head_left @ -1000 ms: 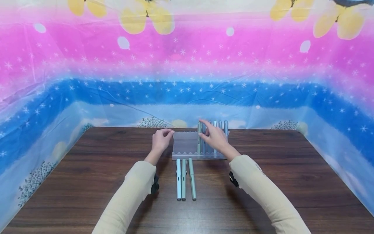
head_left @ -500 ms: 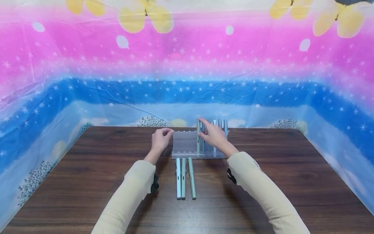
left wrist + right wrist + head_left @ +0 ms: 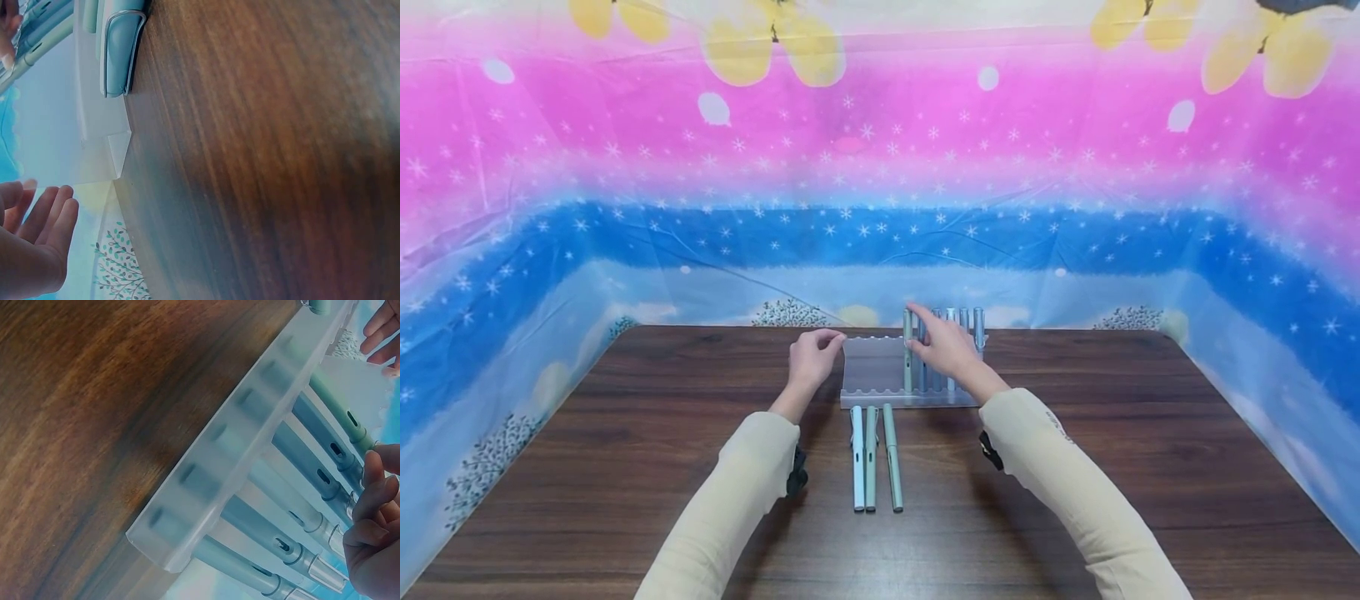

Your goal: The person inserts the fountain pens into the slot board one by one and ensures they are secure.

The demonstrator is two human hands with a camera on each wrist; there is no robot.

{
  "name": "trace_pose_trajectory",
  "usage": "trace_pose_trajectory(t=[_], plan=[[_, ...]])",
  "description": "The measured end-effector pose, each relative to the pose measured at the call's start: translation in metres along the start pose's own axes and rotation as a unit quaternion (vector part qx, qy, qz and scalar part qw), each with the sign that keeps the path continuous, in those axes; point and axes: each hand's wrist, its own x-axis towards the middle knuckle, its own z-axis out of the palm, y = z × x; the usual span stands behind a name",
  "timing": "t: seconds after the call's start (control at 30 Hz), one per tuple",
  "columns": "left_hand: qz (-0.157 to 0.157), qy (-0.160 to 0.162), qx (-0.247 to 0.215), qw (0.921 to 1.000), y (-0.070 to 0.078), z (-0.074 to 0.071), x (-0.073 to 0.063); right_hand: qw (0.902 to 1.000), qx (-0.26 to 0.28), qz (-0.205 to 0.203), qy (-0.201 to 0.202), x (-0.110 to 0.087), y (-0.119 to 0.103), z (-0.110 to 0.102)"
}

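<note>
A clear plastic pen rack [image 3: 872,365] stands near the table's far edge. My left hand [image 3: 812,362] pinches its upper left corner between thumb and index finger. My right hand [image 3: 953,346] grips the upper part of a light green pen [image 3: 908,371], index finger at its top and thumb on its side. That pen stands in a slot of the rack, leftmost in a row of several blue and grey-blue pens [image 3: 250,531]. The right wrist view shows the row's lower ends behind the rack's frosted front ledge [image 3: 219,440]. The slots left of the green pen hold nothing.
Before the rack, three pens lie on the brown wooden table [image 3: 700,367]: a light blue pen [image 3: 858,458], a green pen [image 3: 871,467] beside it, and another green pen [image 3: 892,462] slightly apart. A patterned cloth backdrop [image 3: 880,233] surrounds the table's back and sides.
The right forearm has shifted slightly left and the held green pen has shifted a touch left at the rack. The left hand stays at the rack's corner; the three lying pens have not moved.
</note>
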Motion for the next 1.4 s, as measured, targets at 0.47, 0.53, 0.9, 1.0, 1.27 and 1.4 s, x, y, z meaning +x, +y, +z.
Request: trace_pose_trajectory(t=[0.47,0.53,0.9,1.0,1.27,1.4], plan=[[-0.005,0.002,-0.004,1.0,0.0,0.0,0.0,0.9998,0.003,-0.014,0.014,-0.003,0.003,-0.005],[-0.006,0.002,-0.003,1.0,0.0,0.001,0.001,0.9995,0.002,-0.02,0.025,-0.005,0.006,-0.006],[-0.003,0.001,-0.004,1.0,0.001,0.0,0.0,0.9956,0.014,-0.057,0.072,-0.02,0.027,-0.009],[-0.005,0.002,-0.002,1.0,0.001,0.0,0.0,0.9948,0.026,-0.063,0.076,-0.024,0.029,-0.008],[-0.005,0.003,0.005,1.0,0.0,0.0,0.002,0.9948,0.045,-0.072,0.056,-0.037,0.03,0.001],[-0.007,0.001,0.003,1.0,0.0,0.0,0.001,0.9951,0.051,-0.076,0.039,-0.044,0.029,0.007]])
